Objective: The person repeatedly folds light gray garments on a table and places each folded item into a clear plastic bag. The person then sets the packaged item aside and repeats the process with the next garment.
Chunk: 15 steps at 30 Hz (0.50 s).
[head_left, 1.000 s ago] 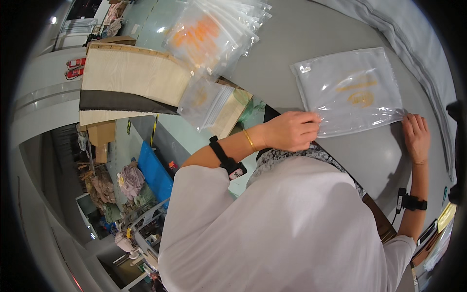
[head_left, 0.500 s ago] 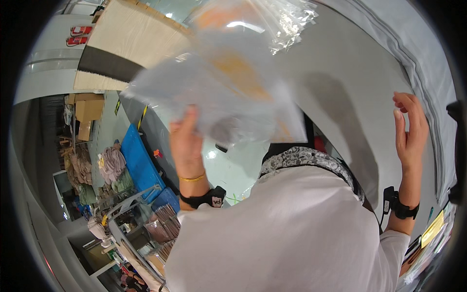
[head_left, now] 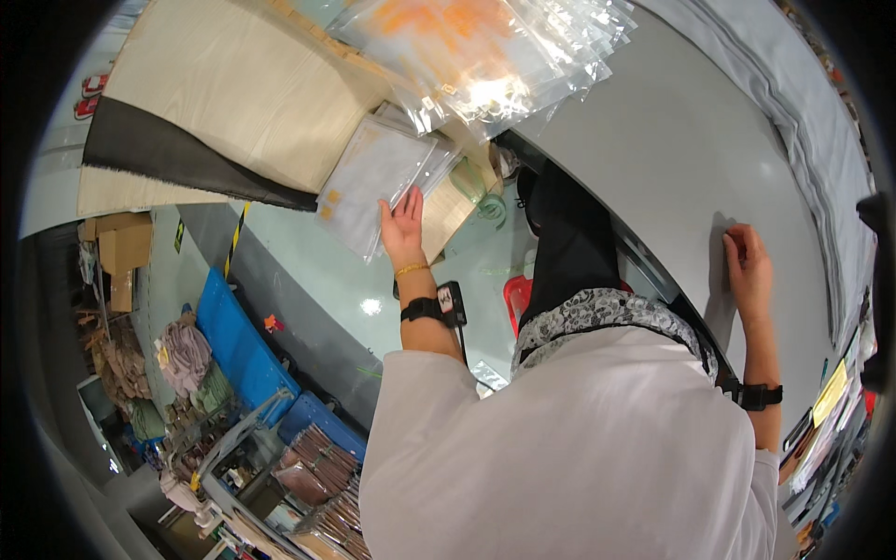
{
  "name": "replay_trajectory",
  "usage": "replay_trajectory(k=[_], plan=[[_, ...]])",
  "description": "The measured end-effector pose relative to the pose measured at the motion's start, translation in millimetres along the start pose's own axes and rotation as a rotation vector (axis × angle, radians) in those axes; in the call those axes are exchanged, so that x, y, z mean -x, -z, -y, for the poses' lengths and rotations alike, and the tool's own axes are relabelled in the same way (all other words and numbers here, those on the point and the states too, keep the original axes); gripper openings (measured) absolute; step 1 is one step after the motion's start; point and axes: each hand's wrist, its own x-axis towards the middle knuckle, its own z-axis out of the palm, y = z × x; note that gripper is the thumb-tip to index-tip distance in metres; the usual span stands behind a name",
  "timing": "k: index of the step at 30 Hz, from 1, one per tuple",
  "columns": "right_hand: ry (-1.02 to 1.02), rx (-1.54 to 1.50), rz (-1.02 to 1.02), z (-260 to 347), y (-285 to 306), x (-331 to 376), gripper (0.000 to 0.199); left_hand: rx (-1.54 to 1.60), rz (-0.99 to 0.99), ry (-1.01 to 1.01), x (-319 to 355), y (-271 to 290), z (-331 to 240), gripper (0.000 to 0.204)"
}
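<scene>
My left hand (head_left: 403, 229) is open with its fingers spread. Its fingertips overlap the lower edge of a few flat clear plastic bags (head_left: 373, 173) with small orange marks; I cannot tell whether they touch. These bags lie on the end of a pale wooden surface and hang partly over its edge. Over the grey table (head_left: 672, 121), my right hand (head_left: 749, 268) has its fingers curled together, and nothing shows in them. A fanned pile of clear plastic bags (head_left: 504, 56) with orange print lies on the table's far left end.
Dark fabric (head_left: 187, 149) crosses the wooden board (head_left: 252, 75) at the left. Folded pale cloth (head_left: 793, 121) runs along the table's right side. Beyond the floor at left stand a blue panel (head_left: 238, 331) and a cart (head_left: 243, 448). A red stool (head_left: 516, 301) shows beneath the table.
My left hand has let go of the clear plastic bag, which it held up before, and now lies open by the lower bags. My right hand has moved down and its fingers have curled.
</scene>
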Motion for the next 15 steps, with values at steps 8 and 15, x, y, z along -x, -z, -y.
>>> replay_trajectory(k=[8,15], plan=[[0.123,0.178,-0.204,5,-18,7,0.009,-0.842,0.242,0.005,-19,-1,-44,0.062],[0.184,0.157,-0.285,7,-22,10,0.015,-1.638,0.589,0.217,-45,11,-54,0.039]])
